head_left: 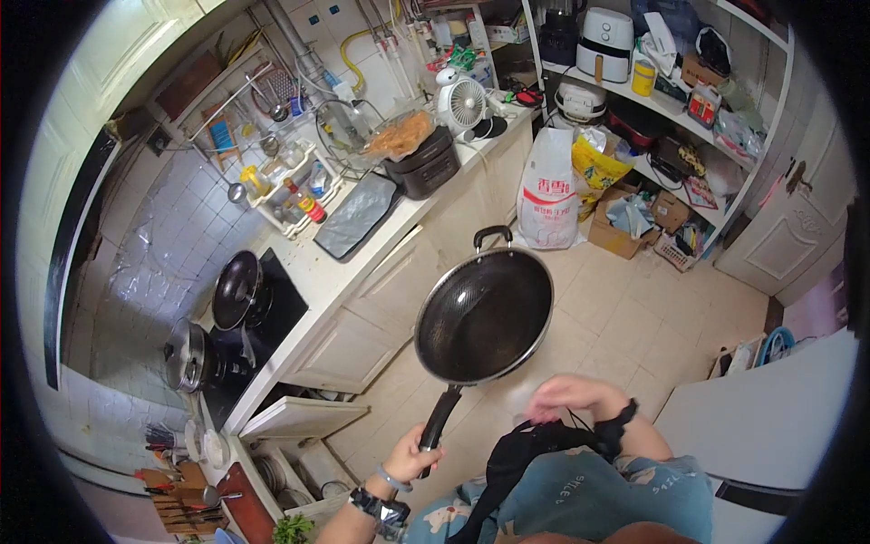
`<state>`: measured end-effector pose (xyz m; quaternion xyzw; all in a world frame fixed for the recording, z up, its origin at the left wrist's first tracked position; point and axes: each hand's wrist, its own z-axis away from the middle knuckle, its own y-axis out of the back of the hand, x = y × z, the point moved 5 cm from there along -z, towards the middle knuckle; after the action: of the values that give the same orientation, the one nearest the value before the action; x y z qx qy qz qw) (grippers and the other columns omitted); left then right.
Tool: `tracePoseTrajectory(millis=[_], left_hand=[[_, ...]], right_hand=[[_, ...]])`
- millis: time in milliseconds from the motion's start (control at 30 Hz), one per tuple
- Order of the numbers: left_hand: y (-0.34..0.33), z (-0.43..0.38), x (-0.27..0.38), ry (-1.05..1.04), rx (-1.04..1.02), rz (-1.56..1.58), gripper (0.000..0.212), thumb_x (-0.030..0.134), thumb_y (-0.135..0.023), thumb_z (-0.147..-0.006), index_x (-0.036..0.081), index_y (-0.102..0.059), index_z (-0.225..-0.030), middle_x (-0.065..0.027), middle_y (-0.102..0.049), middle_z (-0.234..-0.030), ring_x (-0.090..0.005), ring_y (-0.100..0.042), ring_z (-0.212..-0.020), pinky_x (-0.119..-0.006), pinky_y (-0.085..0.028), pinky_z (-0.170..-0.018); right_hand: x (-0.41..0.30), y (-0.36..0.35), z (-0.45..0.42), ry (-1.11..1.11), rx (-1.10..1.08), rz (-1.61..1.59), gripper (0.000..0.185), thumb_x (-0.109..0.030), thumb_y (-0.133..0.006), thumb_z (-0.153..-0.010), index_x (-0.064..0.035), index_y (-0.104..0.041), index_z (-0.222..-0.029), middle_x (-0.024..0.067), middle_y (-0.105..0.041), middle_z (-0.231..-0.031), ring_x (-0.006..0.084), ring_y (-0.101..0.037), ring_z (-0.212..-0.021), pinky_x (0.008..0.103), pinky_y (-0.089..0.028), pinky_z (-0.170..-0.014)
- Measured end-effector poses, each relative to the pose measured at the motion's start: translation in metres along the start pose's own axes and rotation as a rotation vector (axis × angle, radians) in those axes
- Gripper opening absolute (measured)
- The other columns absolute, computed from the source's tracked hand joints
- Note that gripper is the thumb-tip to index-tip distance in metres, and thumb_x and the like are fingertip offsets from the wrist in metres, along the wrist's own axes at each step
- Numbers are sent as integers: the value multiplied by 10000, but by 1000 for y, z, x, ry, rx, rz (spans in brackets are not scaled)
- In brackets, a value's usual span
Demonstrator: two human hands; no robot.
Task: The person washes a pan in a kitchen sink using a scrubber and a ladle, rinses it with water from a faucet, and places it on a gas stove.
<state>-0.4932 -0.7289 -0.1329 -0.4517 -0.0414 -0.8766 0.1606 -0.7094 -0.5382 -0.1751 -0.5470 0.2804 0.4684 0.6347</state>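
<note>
A large black wok [486, 316] with a steel rim is held out over the tiled floor. My left hand [409, 455] is closed around its long black handle, which points toward me. The small loop handle is at the far side of the pan. To the right, my right hand [567, 398] is bent in front of my body, close to the black apron cloth [520, 449] and apart from the wok. It is slightly blurred, and whether its fingers hold the cloth or a strap cannot be made out.
An induction-style black cooktop [275, 292] carries a smaller dark pan [236, 289] and a lidded steel pot [187, 355]. Below it, a cabinet door [306, 416] stands open. A white sack [549, 194] and a cardboard box [615, 228] sit on the floor before the shelves.
</note>
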Motion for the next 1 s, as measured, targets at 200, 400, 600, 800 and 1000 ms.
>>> tracePoseTrajectory(millis=[200, 400, 600, 800, 1000], left_hand=[[-41, -100, 83, -256, -117, -8, 430, 35, -621, -763, 21, -421, -1144, -43, -533, -838, -87, -526, -627, -215, -445, -524], [-53, -140, 177, -854, -209, -281, 656, 82, -623, -764, 31, -268, -1314, -53, -509, -911, -104, -524, -670, -242, -448, -591], [5, -102, 295, -965, -72, -744, 368, 224, -665, -764, 1, -581, -1044, -132, -599, -959, -214, -586, -859, -313, -467, -764], [21, 9, 402, -1570, -55, 43, 115, 147, -584, -780, 42, -566, -823, -115, -488, -990, -242, -462, -1002, -384, -394, -862], [37, 20, 428, -1645, -185, -220, 245, 297, -543, -824, 72, -616, -892, -105, -428, -976, -294, -396, -1082, -443, -315, -927]], right_hand=[[-57, -6, -102, 195, 252, -271, 304, -271, -469, -916, -18, -540, -1070, 78, -614, -931, 158, -600, -789, 277, -492, -667], [-139, 40, -118, 573, 560, -504, 194, 81, -562, -729, -30, -501, -876, 130, -588, -909, 275, -580, -955, 398, -499, -792], [-253, 92, -119, 690, 488, -361, 277, 101, -538, -705, -16, -422, -927, 182, -594, -838, 273, -629, -703, 407, -532, -722], [-370, 180, -120, 762, 622, -210, 175, 46, -477, -709, -9, -433, -869, 121, -514, -668, 167, -459, -477, 299, -394, -426], [-425, 272, -207, 585, 459, -260, 81, -19, -507, -762, -15, -476, -837, 71, -487, -635, 135, -439, -481, 274, -369, -428]])
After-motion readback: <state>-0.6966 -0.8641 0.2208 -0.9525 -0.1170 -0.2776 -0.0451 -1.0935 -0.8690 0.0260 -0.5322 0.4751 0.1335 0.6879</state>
